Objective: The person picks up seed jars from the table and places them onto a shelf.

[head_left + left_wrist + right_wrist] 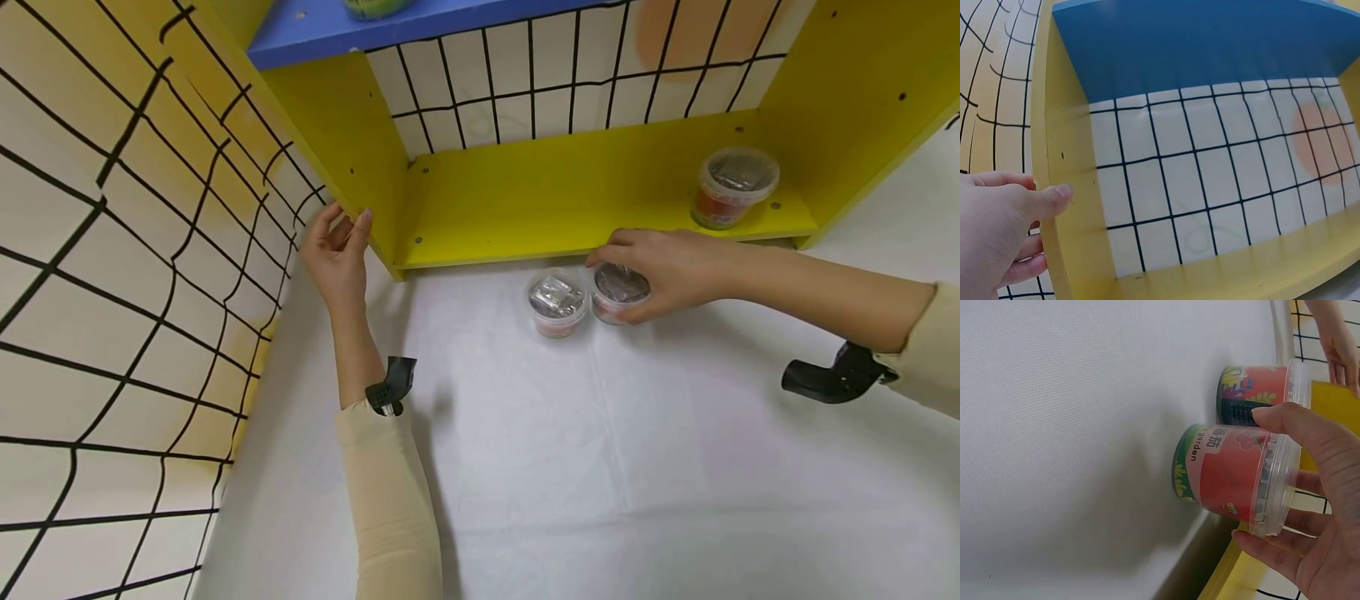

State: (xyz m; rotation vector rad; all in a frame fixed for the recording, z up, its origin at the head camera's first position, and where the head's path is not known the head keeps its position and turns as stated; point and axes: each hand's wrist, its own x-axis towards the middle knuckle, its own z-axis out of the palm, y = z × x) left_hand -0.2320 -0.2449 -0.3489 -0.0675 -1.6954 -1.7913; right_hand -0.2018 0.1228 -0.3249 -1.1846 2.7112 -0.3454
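Two lidded tubs stood on the white table (525,467) just in front of the yellow shelf (570,200). Right hand (663,271) gripped the right tub (618,292), fingers curled round its lid rim; left tub (557,304) touched it. Left hand (337,258) held the shelf's left side panel (345,150). A third tub (733,187) sat inside the shelf.
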